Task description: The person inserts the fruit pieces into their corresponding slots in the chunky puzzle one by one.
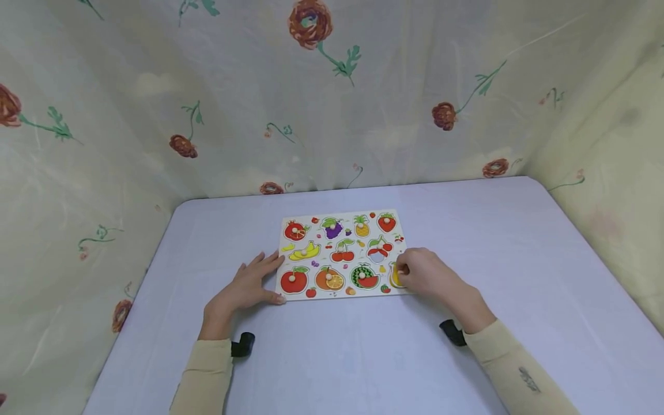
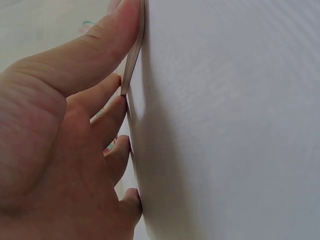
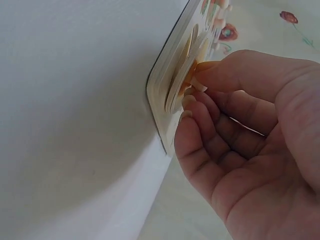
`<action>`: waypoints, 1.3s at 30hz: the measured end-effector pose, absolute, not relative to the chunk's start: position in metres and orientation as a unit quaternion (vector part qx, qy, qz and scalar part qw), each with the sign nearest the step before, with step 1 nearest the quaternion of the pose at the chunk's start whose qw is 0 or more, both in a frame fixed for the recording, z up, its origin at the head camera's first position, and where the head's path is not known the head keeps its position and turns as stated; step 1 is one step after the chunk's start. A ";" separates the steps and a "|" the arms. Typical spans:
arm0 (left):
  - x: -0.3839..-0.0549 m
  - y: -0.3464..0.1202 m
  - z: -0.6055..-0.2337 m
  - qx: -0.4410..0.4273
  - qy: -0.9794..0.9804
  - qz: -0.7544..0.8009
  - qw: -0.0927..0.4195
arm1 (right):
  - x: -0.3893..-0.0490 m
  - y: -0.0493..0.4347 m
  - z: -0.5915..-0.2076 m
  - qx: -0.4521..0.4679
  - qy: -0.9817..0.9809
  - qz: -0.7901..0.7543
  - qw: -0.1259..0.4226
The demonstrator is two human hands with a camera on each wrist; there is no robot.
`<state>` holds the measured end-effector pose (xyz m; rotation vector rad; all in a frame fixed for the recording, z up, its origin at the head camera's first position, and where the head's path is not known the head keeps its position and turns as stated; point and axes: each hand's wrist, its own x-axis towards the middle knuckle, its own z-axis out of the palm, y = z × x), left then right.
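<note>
A white wooden fruit puzzle board (image 1: 324, 294) lies on the table, with knobbed pieces such as a red apple (image 1: 294, 282), bananas (image 1: 305, 252) and a watermelon (image 1: 365, 278). At its near right corner my right hand (image 1: 430, 274) pinches the knob of a yellow fruit piece (image 1: 395, 276) between thumb and fingertips. In the right wrist view that piece (image 3: 175, 97) stands slightly proud of the board's surface, tilted. My left hand (image 1: 251, 283) rests at the board's left edge, its fingers spread and the thumb by the near left corner. In the left wrist view the fingertips (image 2: 120, 147) touch the edge.
The board sits on a pale table (image 1: 332, 357) with rounded far corners. A flower-printed curtain (image 1: 384, 144) surrounds the table behind and at both sides. Black wrist mounts show at the left cuff (image 1: 244, 344) and the right cuff (image 1: 453, 333).
</note>
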<state>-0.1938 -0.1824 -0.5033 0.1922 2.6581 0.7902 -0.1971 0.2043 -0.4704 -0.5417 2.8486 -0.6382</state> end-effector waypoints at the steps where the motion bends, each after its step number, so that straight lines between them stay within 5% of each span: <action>1: -0.194 -0.182 -0.503 0.068 0.940 0.280 0.180 | -0.198 0.203 -0.471 -0.180 0.956 -0.214 0.087; 39: -0.194 -0.180 -0.501 0.071 0.941 0.276 0.182 | -0.189 0.203 -0.477 -0.144 0.955 -0.240 0.095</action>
